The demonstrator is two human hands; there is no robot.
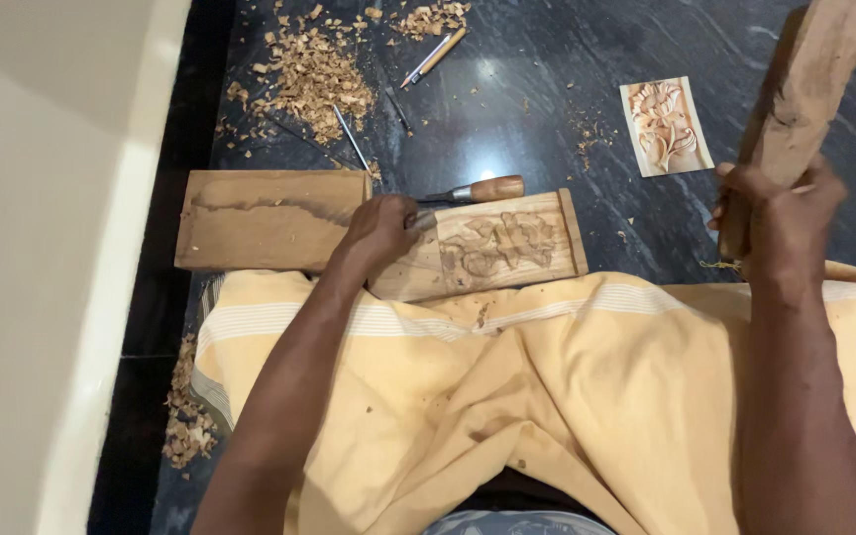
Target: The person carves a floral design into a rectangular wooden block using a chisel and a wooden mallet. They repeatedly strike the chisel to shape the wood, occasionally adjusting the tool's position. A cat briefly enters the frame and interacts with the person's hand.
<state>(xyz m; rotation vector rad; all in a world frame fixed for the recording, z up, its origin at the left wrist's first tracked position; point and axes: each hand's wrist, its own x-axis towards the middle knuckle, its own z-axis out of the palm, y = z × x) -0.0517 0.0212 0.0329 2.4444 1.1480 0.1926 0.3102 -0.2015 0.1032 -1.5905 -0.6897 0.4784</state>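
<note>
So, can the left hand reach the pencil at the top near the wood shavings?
Probably yes. The left hand holds a chisel on the carved panel, and the pencil lies farther away on bare floor. Only a forward stretch is needed.

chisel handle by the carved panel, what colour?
Reddish-brown wood, on the chisel under the left hand; head view.
</note>
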